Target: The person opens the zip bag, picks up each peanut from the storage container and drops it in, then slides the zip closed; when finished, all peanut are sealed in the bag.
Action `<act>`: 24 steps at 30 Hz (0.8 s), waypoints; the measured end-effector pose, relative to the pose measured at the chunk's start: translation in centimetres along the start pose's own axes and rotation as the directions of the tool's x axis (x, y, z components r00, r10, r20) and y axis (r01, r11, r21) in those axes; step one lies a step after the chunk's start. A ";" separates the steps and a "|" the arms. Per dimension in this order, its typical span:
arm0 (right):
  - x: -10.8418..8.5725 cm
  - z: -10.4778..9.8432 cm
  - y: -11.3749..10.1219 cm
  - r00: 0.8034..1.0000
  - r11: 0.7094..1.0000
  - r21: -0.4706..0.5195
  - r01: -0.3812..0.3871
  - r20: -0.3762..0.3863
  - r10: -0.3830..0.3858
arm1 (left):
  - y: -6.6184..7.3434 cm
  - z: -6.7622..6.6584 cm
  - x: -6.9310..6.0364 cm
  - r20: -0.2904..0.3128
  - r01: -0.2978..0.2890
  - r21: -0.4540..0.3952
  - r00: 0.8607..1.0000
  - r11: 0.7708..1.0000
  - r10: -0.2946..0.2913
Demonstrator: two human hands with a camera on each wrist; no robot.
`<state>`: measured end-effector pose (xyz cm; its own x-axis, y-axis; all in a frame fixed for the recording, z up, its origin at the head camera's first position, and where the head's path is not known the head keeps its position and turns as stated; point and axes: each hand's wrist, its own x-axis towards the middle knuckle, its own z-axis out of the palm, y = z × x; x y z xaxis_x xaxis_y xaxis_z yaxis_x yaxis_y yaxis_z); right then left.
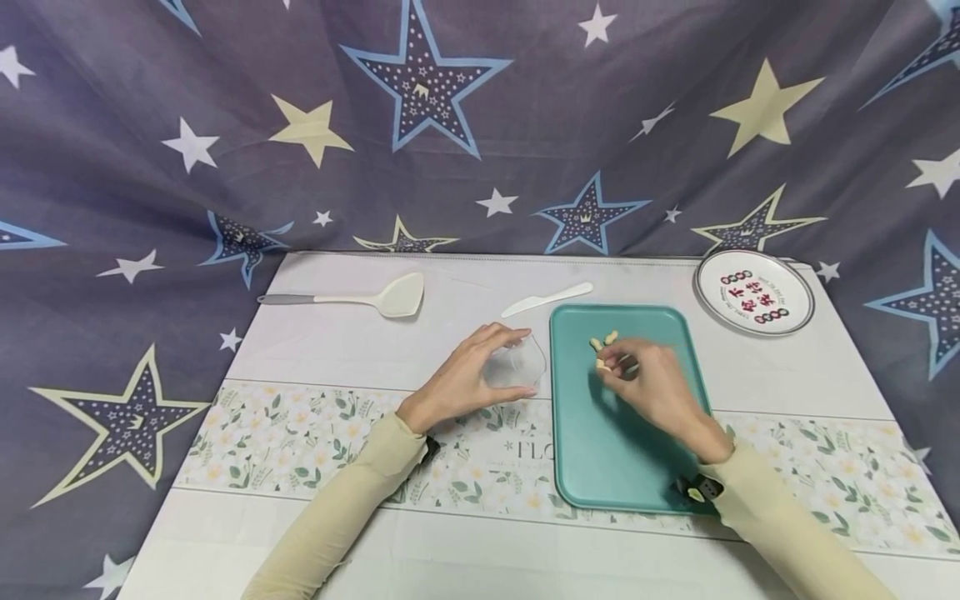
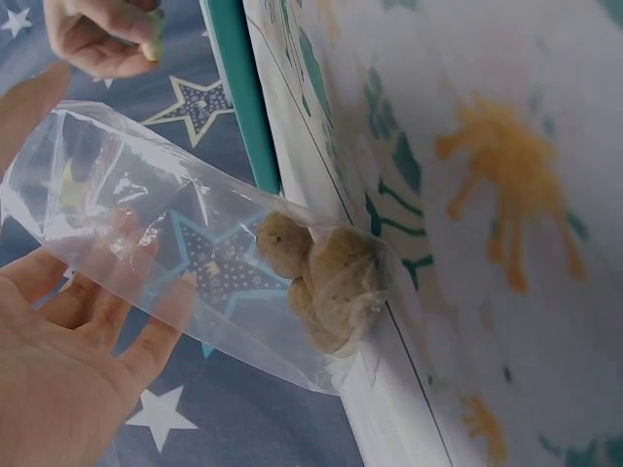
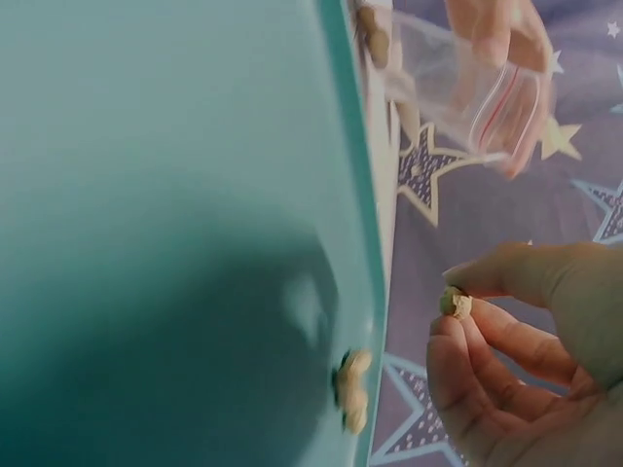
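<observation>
My left hand holds a clear zip bag near its mouth, beside the tray's left edge. Several peanuts lie at the bottom of this bag in the left wrist view. Over the teal tray, my right hand pinches a single peanut between thumb and fingertips. Two more peanuts rest on the tray's upper part, just beyond the right hand. The right wrist view shows peanuts by the tray's rim.
A white plastic knife lies behind the bag. To the far left is a cream spatula with a grey handle end. At the back right sits a round plate with red lettering. A star-patterned curtain hangs behind the table.
</observation>
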<state>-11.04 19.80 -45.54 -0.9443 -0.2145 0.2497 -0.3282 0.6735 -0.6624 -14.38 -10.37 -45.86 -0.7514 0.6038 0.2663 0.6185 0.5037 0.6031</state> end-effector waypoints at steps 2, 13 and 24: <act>0.0 0.1 -0.7 1.000 1.000 0.009 0.004 0.015 -0.004 | 0.0 0.0 0.0 0.001 0.002 0.002 1.000 1.000 -0.002; 0.8 1.2 -3.7 0.997 0.996 0.072 0.047 0.060 -0.052 | -0.1 0.0 0.1 -0.003 -0.016 -0.014 1.000 1.000 0.016; 2.1 2.7 -5.7 0.992 0.985 0.143 0.094 0.068 -0.105 | 0.0 -0.2 0.0 0.006 -0.007 -0.033 1.000 0.999 0.007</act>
<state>-11.16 13.58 -43.14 -0.9043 -0.3313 0.2691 -0.4159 0.5423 -0.7300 -14.43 -10.49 -45.78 -0.7455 0.6113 0.2657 0.6157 0.4789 0.6258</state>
